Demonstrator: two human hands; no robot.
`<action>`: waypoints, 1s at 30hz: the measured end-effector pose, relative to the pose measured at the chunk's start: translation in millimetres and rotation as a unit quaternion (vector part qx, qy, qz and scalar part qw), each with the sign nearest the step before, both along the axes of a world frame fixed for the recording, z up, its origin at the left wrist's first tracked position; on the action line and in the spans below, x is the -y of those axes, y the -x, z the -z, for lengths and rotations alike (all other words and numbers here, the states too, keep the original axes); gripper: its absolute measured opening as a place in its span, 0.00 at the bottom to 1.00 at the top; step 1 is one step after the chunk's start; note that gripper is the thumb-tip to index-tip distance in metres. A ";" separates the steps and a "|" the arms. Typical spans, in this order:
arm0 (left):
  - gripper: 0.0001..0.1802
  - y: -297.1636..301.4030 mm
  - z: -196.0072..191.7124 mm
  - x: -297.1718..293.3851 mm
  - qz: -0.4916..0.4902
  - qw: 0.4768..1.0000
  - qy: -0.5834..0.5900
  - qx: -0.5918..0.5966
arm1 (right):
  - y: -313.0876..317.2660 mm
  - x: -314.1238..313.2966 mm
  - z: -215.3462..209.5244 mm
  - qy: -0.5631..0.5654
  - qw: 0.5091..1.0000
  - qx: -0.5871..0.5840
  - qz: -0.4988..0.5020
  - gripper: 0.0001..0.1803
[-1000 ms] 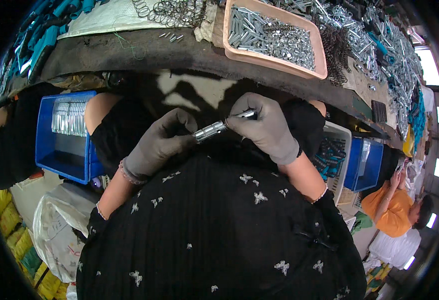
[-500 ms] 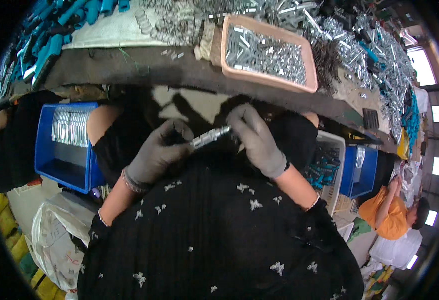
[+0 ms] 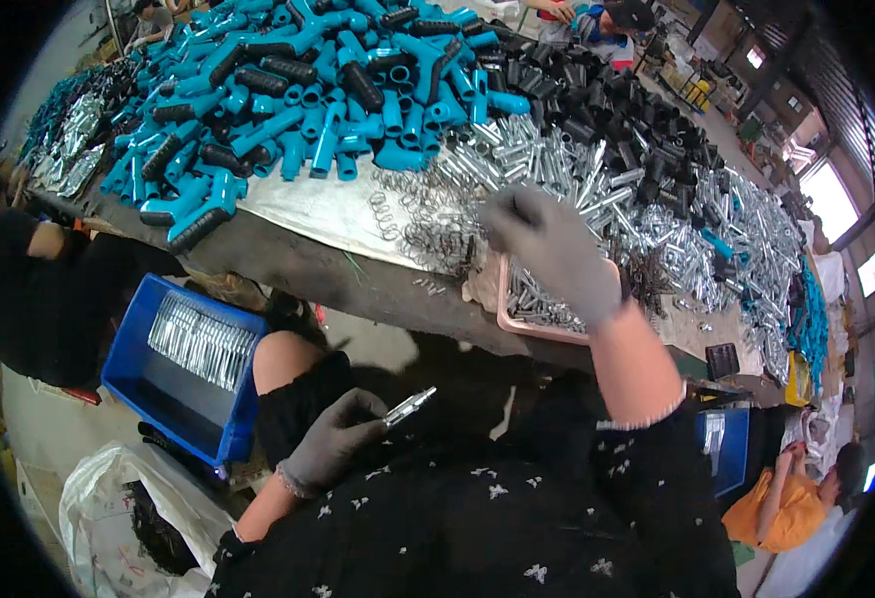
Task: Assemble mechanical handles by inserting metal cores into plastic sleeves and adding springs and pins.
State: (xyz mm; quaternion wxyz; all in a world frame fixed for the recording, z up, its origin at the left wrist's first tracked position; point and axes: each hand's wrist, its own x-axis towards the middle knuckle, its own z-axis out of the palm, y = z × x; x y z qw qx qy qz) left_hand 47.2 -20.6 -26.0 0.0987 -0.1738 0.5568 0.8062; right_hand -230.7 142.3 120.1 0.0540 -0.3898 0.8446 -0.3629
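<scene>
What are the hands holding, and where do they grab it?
The left hand grips a small metal tube by its lower end. The right hand reaches out, apparently holding nothing.

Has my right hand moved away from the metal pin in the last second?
Yes. The right hand has left the metal pin in the left hand and reached up over the pink tray on the table.

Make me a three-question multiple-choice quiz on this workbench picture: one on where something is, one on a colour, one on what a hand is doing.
1. Where is the blue bin?
A. below the table edge, at the person's left
B. on the table
C. on the person's lap

2. What colour are the T-shaped tube fittings?
A. red
B. blue and black
C. yellow

3. What is the left hand doing?
A. resting empty
B. holding a small metal part
C. gripping a spring

Answers: 1 A, it sits under the table rim; 2 B, the pile shows both; 3 B, the part juts from gloved fingers.
</scene>
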 end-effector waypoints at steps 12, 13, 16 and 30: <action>0.13 -31.6 4.3 50.1 -0.061 0.998 0.010 0.021 | 266.5 133.1 -9.4 -0.259 0.904 -0.241 0.242 0.24; 0.13 -33.0 6.5 53.8 -0.057 0.998 0.003 0.021 | 286.0 135.7 -4.1 -0.256 0.903 -0.245 0.242 0.24; 0.13 -26.3 14.8 62.6 -0.054 0.998 0.011 -0.012 | 329.0 141.0 7.9 -0.268 0.937 -0.195 0.109 0.31; 0.12 24.6 -24.1 35.3 -0.034 0.997 -0.076 0.007 | 248.4 68.0 28.7 -0.203 0.946 -0.211 0.141 0.25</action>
